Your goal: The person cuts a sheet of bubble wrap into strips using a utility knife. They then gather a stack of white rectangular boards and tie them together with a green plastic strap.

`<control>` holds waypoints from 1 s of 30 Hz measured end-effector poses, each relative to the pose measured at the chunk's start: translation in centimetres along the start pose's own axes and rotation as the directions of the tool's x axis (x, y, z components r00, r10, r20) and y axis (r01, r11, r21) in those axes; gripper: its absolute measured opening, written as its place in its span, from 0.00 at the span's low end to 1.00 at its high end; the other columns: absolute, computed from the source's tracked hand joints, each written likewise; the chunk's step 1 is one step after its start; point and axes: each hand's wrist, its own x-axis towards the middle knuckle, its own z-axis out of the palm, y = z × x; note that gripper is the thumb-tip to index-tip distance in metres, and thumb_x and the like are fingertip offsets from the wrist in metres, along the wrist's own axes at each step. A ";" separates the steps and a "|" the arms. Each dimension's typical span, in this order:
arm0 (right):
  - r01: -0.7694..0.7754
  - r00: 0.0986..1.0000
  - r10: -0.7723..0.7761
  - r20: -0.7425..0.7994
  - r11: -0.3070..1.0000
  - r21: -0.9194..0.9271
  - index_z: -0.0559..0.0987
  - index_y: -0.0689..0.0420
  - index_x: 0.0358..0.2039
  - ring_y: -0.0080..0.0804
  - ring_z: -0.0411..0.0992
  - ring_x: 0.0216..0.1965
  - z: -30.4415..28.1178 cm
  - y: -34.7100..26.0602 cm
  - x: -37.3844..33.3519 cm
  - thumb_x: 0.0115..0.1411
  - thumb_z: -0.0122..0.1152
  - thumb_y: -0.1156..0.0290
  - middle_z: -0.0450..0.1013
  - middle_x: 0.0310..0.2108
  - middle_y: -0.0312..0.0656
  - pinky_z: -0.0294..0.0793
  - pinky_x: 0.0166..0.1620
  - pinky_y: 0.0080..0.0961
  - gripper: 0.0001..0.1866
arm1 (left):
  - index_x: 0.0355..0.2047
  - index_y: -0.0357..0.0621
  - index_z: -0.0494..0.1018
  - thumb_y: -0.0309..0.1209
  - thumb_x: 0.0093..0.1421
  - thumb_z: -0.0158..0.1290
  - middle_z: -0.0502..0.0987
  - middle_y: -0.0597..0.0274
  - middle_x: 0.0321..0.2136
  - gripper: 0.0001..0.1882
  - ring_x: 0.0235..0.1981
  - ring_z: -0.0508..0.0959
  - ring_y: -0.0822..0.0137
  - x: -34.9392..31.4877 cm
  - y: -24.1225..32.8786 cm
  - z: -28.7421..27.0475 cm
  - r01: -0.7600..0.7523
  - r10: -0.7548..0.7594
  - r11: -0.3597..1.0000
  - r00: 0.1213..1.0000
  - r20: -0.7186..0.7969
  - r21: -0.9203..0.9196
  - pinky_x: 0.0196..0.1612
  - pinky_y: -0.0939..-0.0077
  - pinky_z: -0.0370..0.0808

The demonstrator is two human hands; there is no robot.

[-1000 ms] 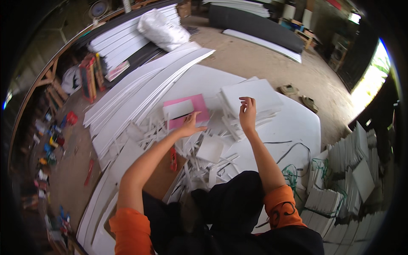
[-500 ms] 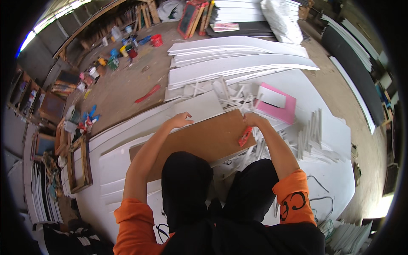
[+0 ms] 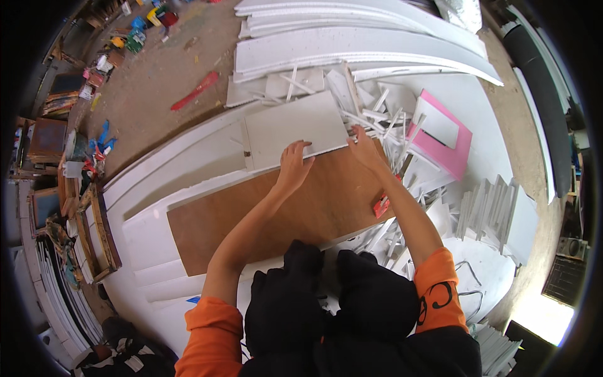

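Note:
A brown rectangular board (image 3: pixel 276 213) lies slantwise in front of my knees, on top of white sheets. A smaller white board (image 3: pixel 292 122) lies along its far edge. My left hand (image 3: pixel 295 164) reaches over the brown board, fingers spread at the white board's near edge. Beside that board's near right corner is my right hand (image 3: pixel 365 151), its index finger and thumb apart; whether it touches the corner I cannot tell. A red utility knife (image 3: pixel 380 205) rests at the brown board's right end, partly covered by my right forearm.
White offcut strips (image 3: pixel 392 129) are heaped beyond and right of the brown board. A pink frame-shaped piece (image 3: pixel 461 141) lies at the right. Long white sheets (image 3: pixel 352 50) are stacked at the back. A red strip (image 3: pixel 195 90) and several paint containers (image 3: pixel 135 39) sit on the floor, far left.
My view has tilted down and closer. The left hand has moved right along the white board's edge, nearer the right hand. My right hand has shifted farther from the utility knife, towards the board's corner.

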 end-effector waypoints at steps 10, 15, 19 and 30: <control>-0.511 0.859 0.433 0.273 0.735 0.446 0.63 0.64 0.46 0.23 0.67 0.27 0.3 -4.2 3.3 0.47 0.60 0.66 0.69 0.29 0.42 0.66 0.26 0.19 0.28 | 0.44 0.49 0.61 0.30 0.50 0.50 0.57 0.55 0.49 0.20 0.53 0.54 0.52 -0.1 0.0 -0.9 -0.015 0.029 0.989 0.995 -0.095 0.149 0.52 0.47 0.48; -0.333 0.909 0.414 0.053 0.642 0.691 0.64 0.65 0.45 0.23 0.66 0.24 -6.2 -10.0 0.5 0.47 0.60 0.69 0.69 0.30 0.43 0.65 0.21 0.19 0.26 | 0.46 0.47 0.61 0.33 0.52 0.50 0.49 0.45 0.52 0.20 0.53 0.49 0.50 -0.8 3.8 -3.9 0.166 -0.087 0.973 0.908 -0.410 0.161 0.54 0.59 0.48; -0.167 0.920 0.389 -0.043 0.490 0.855 0.61 0.63 0.47 0.23 0.66 0.27 -12.4 -13.7 -3.3 0.50 0.58 0.71 0.69 0.30 0.42 0.64 0.26 0.17 0.25 | 0.50 0.40 0.52 0.35 0.55 0.47 0.44 0.46 0.53 0.26 0.55 0.44 0.52 -0.6 8.7 -6.6 0.019 -0.178 0.961 0.804 -0.568 -0.274 0.55 0.56 0.44; -0.165 0.948 0.317 0.032 0.403 0.900 0.62 0.58 0.45 0.25 0.67 0.33 -16.3 -14.6 -12.4 0.55 0.52 0.69 0.67 0.31 0.37 0.71 0.34 0.23 0.18 | 0.53 0.40 0.41 0.29 0.56 0.45 0.61 0.45 0.44 0.30 0.44 0.66 0.59 5.9 18.7 -9.9 -0.142 -0.267 0.716 0.849 -0.457 -0.683 0.38 0.66 0.65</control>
